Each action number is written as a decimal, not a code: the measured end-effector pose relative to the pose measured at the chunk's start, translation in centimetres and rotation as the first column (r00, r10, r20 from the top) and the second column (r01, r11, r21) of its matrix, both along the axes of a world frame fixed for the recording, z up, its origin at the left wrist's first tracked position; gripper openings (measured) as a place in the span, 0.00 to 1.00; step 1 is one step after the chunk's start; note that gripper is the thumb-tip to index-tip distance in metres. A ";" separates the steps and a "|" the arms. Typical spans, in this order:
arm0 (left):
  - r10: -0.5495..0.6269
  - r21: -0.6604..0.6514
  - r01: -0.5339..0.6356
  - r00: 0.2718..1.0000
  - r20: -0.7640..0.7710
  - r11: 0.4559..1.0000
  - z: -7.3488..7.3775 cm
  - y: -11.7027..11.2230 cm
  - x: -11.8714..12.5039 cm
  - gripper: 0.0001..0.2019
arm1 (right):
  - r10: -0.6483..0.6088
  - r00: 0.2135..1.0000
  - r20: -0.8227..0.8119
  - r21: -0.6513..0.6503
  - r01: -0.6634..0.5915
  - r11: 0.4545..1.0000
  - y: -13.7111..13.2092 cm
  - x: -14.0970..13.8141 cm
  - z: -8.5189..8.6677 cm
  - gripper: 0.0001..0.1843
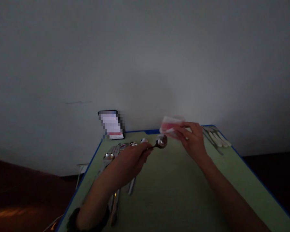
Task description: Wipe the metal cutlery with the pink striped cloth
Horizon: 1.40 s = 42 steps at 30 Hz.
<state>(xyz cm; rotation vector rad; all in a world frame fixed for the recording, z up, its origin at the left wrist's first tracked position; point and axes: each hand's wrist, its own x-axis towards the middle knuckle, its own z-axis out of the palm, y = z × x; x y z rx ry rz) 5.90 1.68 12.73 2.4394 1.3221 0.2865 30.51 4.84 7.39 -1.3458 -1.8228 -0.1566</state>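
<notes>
My left hand (132,161) is closed around the handle of a metal spoon (161,141), whose bowl points right over the middle of the table. Between the fingers and thumb of my right hand (192,138) is a folded pink and white cloth (171,125), slightly blurred; whether it is fabric or paper I cannot tell. The cloth is just above and to the right of the spoon's bowl. Several spoons and other cutlery (108,156) lie beneath and beside my left forearm, which partly hides them.
Forks with pale handles (216,137) and a dark piece of cutlery lie at the table's back right. A phone or tablet (111,125) leans against the wall (145,64) at the back left. The green table (174,193) has a blue edge. A white cable hangs at left.
</notes>
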 end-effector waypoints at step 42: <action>0.073 -0.012 -0.073 0.997 -0.039 0.997 1.3 1.2 -0.6 0.15 | 0.323 0.935 -0.146 -0.227 -0.350 0.909 -1.1 -4.8 4.2 0.14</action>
